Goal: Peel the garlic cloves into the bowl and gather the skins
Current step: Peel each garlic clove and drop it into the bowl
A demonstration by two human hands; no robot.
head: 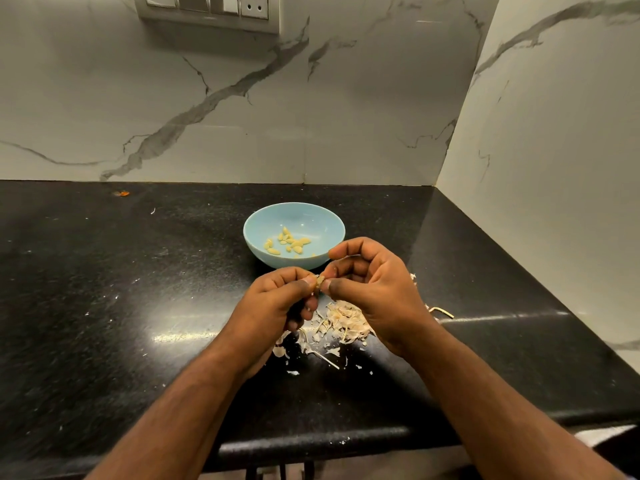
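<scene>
A person stands at a black speckled stone counter [104, 306] set into a corner of white marble-patterned wall. Both bare forearms reach in from the near edge, and the two hands meet above the middle of the counter. The left hand [277, 299] and the right hand [367, 285] each pinch a small, partly skinned garlic clove [319, 280] between thumb and fingertips, with the other fingers curled inward. The clove is held in the air just near of a small pale blue round bowl [256, 233], which sits on the counter a little farther back. A cluster of peeled yellowish cloves [289, 242] lies in the bottom of the bowl. Directly under the hands, a loose heap of papery pinkish-white garlic skins [343, 322] is scattered on the counter, with smaller flakes trailing toward the near side. A grey switch and socket panel [207, 8] is mounted high on the far wall.
</scene>
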